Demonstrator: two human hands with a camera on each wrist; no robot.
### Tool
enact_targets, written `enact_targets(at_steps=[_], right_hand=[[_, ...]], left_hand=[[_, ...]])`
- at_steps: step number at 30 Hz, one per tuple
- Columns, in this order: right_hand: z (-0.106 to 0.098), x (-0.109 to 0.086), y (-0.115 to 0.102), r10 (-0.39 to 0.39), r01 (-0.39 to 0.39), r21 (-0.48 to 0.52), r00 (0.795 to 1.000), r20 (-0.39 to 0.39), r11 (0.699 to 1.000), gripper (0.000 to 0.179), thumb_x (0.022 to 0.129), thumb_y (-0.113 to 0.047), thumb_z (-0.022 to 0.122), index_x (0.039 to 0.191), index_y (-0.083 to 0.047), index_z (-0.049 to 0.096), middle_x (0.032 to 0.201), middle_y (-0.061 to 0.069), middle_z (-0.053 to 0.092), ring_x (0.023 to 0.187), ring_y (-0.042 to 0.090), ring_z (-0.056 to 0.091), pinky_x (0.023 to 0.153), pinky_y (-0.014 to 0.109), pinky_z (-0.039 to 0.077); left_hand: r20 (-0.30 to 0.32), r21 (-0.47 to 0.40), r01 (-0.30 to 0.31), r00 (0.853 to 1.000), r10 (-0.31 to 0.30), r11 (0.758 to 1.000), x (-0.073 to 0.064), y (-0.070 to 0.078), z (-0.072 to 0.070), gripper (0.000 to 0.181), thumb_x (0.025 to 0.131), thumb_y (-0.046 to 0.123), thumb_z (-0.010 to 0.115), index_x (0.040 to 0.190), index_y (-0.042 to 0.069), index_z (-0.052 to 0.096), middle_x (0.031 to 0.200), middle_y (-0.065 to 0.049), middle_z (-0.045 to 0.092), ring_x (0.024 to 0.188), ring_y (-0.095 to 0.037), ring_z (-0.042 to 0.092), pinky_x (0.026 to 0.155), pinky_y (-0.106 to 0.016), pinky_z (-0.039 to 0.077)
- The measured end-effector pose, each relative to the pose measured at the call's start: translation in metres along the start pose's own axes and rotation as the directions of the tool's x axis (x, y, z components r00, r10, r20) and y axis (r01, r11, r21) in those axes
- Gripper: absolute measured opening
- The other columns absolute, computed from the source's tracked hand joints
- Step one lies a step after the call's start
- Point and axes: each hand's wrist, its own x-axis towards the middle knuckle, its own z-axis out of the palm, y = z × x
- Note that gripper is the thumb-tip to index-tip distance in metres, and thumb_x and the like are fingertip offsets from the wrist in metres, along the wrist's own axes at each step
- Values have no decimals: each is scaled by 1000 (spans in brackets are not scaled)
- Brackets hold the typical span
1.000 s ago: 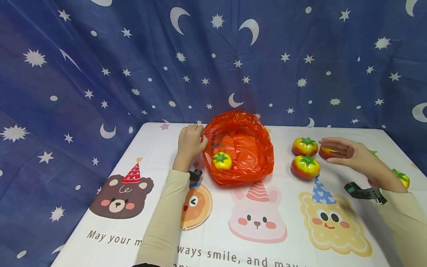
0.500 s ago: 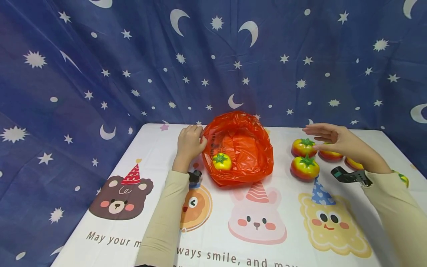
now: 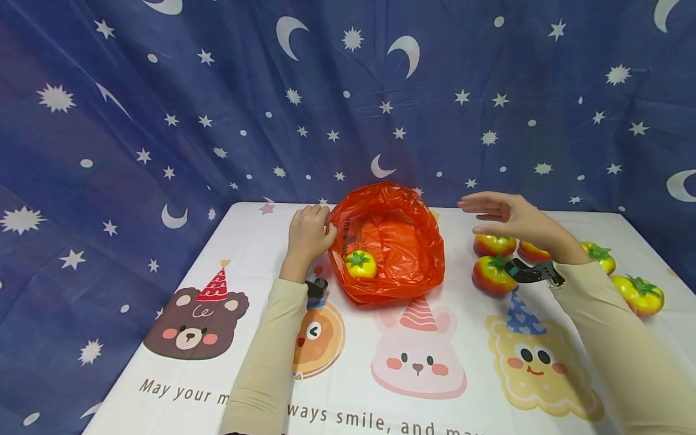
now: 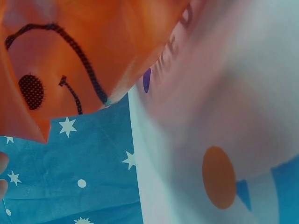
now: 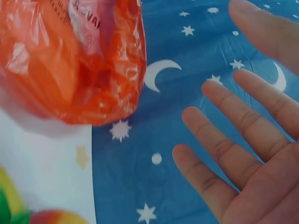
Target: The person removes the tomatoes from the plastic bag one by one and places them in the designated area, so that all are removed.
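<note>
A red plastic bag stands with its mouth spread wide near the table's back edge. Inside it, at the left, lies a yellow toy tomato with a green leafy top. My left hand grips the bag's left rim; in the left wrist view, only fingertips show beside the bag. Nothing is in my right hand, raised with spread fingers over several red-and-yellow toy tomatoes. From the right wrist, its bare palm and fingers appear, apart from the bag.
More toy tomatoes sit at the table's right, partly hidden behind my right forearm. A white cloth with cartoon prints covers the table. Behind it hangs a dark blue curtain with moons and stars.
My right hand has moved left and somewhat up, from beside the tomatoes toward the bag, uncovering those at the far right. My left hand and the bag hold still.
</note>
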Motion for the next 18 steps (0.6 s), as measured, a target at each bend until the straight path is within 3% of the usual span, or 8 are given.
enact_targets(at_steps=[5, 10, 13, 18], right_hand=[[6, 18, -9, -43, 42, 29, 998, 38, 999, 55, 83, -17, 69, 134, -16, 49, 136, 10, 54, 123, 19, 54, 86, 26, 52], [12, 33, -15, -81, 78, 42, 994, 76, 996, 52, 83, -15, 69, 132, -14, 51, 134, 10, 55, 120, 12, 55, 90, 21, 49], [16, 42, -19, -99, 93, 68, 991, 94, 993, 52, 83, -13, 69, 131, -12, 52, 133, 11, 56, 120, 12, 56, 96, 30, 47], [24, 54, -28, -115, 102, 111, 985, 127, 989, 54, 82, -14, 70, 132, -9, 51, 134, 12, 55, 125, 26, 52, 101, 47, 41]], left_hand=[[6, 2, 3, 1000, -3, 1000, 0, 0, 0, 10, 77, 14, 59, 71, 7, 53, 67, -7, 55, 67, -24, 53, 67, -37, 45], [1, 3, -2, 1000, 2, 1000, 0, -1, 0, 10, 77, 14, 59, 71, 7, 53, 67, -7, 54, 67, -24, 54, 66, -37, 45], [-2, 2, -4, 1000, 4, 1000, 0, -1, 0, 10, 77, 14, 58, 72, 7, 53, 67, -7, 55, 67, -25, 54, 65, -37, 44], [-12, 3, -6, 1000, 6, 1000, 0, -1, 0, 9, 76, 13, 58, 71, 7, 53, 67, -7, 55, 67, -25, 54, 65, -37, 44]])
